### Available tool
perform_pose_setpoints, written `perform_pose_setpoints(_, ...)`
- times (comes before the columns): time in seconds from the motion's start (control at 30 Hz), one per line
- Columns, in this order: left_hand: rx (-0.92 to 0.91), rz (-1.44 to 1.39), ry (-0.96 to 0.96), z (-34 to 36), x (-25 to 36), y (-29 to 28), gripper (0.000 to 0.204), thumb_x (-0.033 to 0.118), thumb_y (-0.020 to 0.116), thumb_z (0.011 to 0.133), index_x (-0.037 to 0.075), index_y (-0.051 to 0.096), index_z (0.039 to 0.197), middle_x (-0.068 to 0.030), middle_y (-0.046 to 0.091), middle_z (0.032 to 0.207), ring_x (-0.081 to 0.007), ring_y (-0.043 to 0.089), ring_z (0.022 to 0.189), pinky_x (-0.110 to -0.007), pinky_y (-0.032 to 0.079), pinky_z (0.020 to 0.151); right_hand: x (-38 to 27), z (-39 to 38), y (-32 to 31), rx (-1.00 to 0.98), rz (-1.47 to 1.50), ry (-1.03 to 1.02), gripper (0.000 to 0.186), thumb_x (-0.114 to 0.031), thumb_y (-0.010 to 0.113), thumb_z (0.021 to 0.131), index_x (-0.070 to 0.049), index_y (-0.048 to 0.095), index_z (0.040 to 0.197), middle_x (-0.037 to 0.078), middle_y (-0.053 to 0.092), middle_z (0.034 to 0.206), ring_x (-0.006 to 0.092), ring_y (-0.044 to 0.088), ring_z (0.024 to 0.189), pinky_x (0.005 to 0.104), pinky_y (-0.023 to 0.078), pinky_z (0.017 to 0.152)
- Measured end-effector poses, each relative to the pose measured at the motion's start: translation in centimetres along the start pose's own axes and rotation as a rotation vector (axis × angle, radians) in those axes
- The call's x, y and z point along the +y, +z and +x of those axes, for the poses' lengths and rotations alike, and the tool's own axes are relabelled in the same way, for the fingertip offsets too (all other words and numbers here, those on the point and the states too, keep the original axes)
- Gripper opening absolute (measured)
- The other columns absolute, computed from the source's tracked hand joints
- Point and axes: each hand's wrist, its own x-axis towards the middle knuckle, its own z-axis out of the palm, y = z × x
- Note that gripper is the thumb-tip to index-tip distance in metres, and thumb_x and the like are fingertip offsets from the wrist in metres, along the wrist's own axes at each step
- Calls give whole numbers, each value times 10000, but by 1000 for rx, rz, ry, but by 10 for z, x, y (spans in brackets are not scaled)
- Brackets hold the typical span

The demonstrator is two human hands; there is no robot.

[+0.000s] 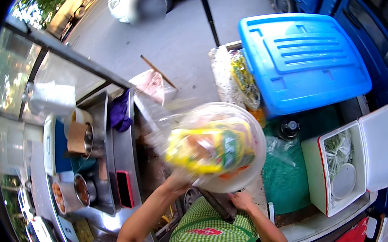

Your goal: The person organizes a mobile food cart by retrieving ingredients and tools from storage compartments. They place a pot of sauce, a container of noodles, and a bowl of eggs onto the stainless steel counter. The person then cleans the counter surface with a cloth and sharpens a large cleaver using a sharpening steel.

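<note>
A yellow printed plastic packet (203, 146), smeared by motion, is in front of me with clear film trailing off its left side. My left hand (179, 180) is closed at the packet's lower edge, its fingers mostly hidden. Behind and under the packet shows a round white basin (259, 151), with something orange near its lower rim. My right hand (241, 200) grips the basin's near edge, fingers bent. Just left of that hand, a dark flat slab (217, 205) slants below the basin over my green checked apron (208, 235).
Left, a metal counter holds pots (82, 189), a red-edged phone (124, 189) and purple cloth (120, 111). Right are a large blue lidded tub (304, 62), a dark-capped bottle (290, 129) and an open white foam box (317, 171) with bagged greens. A black pole (206, 10) stands ahead.
</note>
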Motion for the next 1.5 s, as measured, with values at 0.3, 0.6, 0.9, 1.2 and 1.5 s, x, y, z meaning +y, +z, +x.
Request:
perform_pose_setpoints(0.3,52,169,-398,126,-61,23,578,-133,377,693,73,302,1228,-152,452,1140,-320,512,1008,-452,502,743,-5,0,-29,-165,-37,-15,647,-539,288,828,-3,629,709,195,601,788,341,579,775,415,446,705)
perform_pose_setpoints(0.6,250,1373,1021,137,-2,37,958,136,670,596,93,89,1356,-185,282,1307,-288,235,1250,-509,193,988,2,8,-24,107,187,-219,395,-292,496,801,-37,474,1102,177,486,1110,337,457,1025,393,369,859)
perform_pose_setpoints(0.9,-211,1602,1535,83,-26,115,167,172,524,675,45,547,781,-4,440,633,-132,472,609,-291,417,599,14,15,-10,228,24,-391,273,-252,518,798,-47,532,978,159,524,976,336,467,951,392,340,849)
perform_pose_setpoints(1.2,10,1358,1459,33,-34,122,162,146,519,656,15,556,744,-21,475,669,-136,470,662,-248,373,639,18,16,1,196,80,-311,404,-334,443,843,15,505,649,182,475,622,349,477,638,418,349,633)
perform_pose_setpoints(1.5,94,1259,1484,39,-46,126,208,180,509,646,4,610,692,-66,548,694,-198,485,705,-308,370,691,12,23,-10,-267,-191,150,340,-281,470,847,2,566,685,176,550,676,285,526,679,392,383,644)
